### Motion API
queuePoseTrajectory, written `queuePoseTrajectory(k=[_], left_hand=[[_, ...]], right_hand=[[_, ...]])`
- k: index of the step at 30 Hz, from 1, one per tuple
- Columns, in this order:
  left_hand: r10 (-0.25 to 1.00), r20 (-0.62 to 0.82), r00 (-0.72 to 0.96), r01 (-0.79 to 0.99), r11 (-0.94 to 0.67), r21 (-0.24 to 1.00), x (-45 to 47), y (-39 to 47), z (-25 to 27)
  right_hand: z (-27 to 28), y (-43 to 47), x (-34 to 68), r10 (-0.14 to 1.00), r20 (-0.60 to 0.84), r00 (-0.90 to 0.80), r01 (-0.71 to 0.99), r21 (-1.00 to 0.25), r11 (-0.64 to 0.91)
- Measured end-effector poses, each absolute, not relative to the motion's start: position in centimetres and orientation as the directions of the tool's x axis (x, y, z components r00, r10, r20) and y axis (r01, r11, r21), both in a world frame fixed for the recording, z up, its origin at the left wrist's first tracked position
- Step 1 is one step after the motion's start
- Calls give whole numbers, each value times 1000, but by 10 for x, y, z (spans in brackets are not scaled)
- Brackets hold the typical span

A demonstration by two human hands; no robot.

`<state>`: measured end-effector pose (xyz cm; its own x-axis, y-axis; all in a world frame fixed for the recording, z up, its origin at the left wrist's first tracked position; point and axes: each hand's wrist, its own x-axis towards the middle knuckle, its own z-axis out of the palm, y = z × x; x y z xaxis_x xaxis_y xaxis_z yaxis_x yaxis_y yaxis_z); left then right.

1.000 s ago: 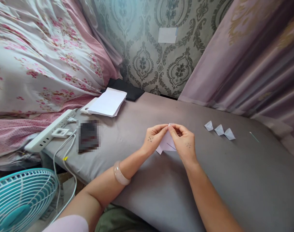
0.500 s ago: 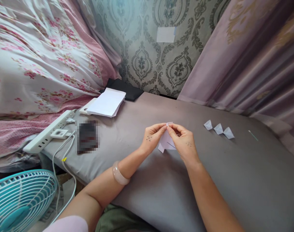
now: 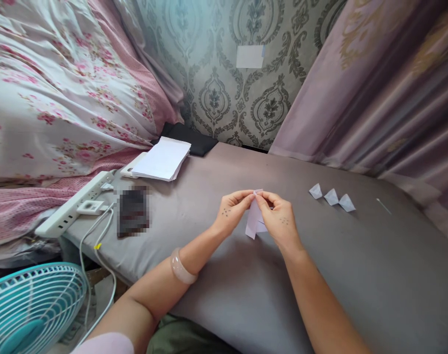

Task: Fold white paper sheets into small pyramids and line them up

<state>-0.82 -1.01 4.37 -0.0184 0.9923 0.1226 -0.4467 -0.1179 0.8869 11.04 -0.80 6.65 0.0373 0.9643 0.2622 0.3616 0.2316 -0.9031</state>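
Between my two hands is a partly folded sheet of pale paper [image 3: 252,223], its lower flaps hanging below the fingers. My left hand [image 3: 231,209] pinches the top of it from the left, thumb and fingertips pressed together. From the other side my right hand [image 3: 279,214] pinches the same top edge, the fingertips of both hands meeting there. Part of the paper is hidden behind the right hand. To the right, three small folded white paper pieces [image 3: 331,197] stand in a slanting row on the grey-covered surface [image 3: 216,295].
A stack of white paper [image 3: 163,158] lies at the back left, by a black flat item [image 3: 190,139]. A power strip [image 3: 74,204] with cables, a pixelated dark object [image 3: 133,211] and a blue fan [image 3: 35,305] are on the left. A thin white stick [image 3: 384,205] lies far right.
The folded paper has turned in my fingers: a longer flap now hangs down in front. Both hands keep their pinch in nearly the same place. The view has shifted slightly.
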Motion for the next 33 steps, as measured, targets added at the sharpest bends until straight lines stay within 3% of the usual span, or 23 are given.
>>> queuePoseTrajectory(k=[12,17,22,33], left_hand=[[998,45,-33,-477,-56,877,-12,-9,45],[997,72,26,-509,-49,859,-12,-11,47],[997,69,-18,-514,-68,855,-10,-14,51],[993,106,-44,-435,-115,893,-11,-11,50]], right_hand=[[68,-22,98,896,441,43,524,-774,356],[72,-20,102,920,378,101,435,-849,301],[73,-17,104,947,297,119,308,-918,250],[70,-14,104,949,301,91,336,-907,255]])
